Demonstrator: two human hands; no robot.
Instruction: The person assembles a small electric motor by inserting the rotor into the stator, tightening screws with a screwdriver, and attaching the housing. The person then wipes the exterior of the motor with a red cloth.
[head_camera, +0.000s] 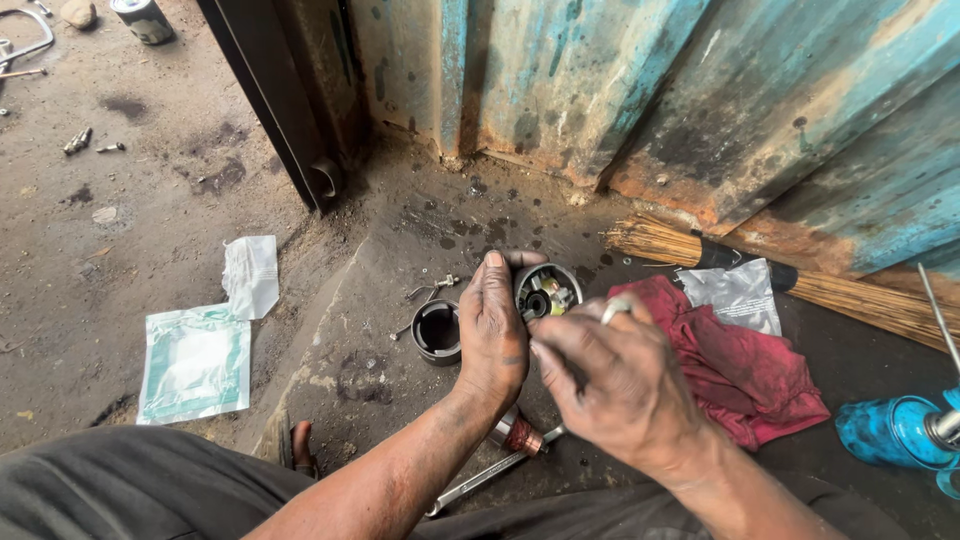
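Left hand (492, 335) grips round motor end-housing (548, 291) mid-scene, above floor, open face toward us. Right hand (610, 385) pinched closed at its rim; what it pinches, we cannot tell. We judge: brace housing steady, work small, keep brushes seated. Metal sleeve (436, 331) just left; red rag (745, 365) right.

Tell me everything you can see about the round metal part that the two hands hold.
The round metal part is a small, dark, greasy cylinder with a thin rim. Its open end faces the camera and shows small brass-coloured and pale pieces inside. The left hand grips its left side, and the right hand, which wears a ring, touches its lower edge. It is held above the stained concrete floor.
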